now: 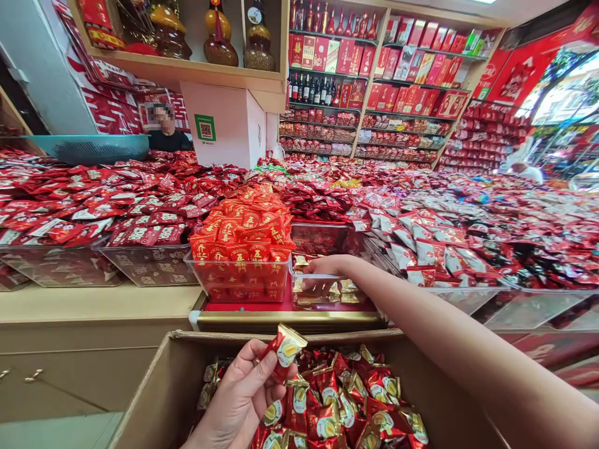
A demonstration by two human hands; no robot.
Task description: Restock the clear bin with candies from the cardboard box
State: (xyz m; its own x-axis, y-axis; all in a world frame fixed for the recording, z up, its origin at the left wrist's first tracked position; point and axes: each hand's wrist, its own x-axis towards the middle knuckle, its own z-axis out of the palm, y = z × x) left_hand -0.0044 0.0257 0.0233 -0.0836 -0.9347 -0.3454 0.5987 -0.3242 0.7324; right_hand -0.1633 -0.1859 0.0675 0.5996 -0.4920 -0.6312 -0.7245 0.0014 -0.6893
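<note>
My left hand (241, 390) pinches one wrapped candy (286, 352) in red and gold foil with a yellow picture on a white patch. It is held above an open cardboard box (145, 393), where many matching wrapped candies (327, 424) lie in a heap. Stretched forward, my right hand (330, 266) reaches over the front rim into a clear plastic bin (304, 277). Some gold and red wrapped pieces lie low in that bin. The bin wall partly covers my right fingers, so their grip does not show.
Left of that bin stands a clear bin heaped with orange-red packets (248, 249). More bins of red packets (145, 234) and white-red packets (433, 252) flank it. Behind are a blue basket (93, 148), a person (168, 137) and shelves of bottles and boxes (327, 56).
</note>
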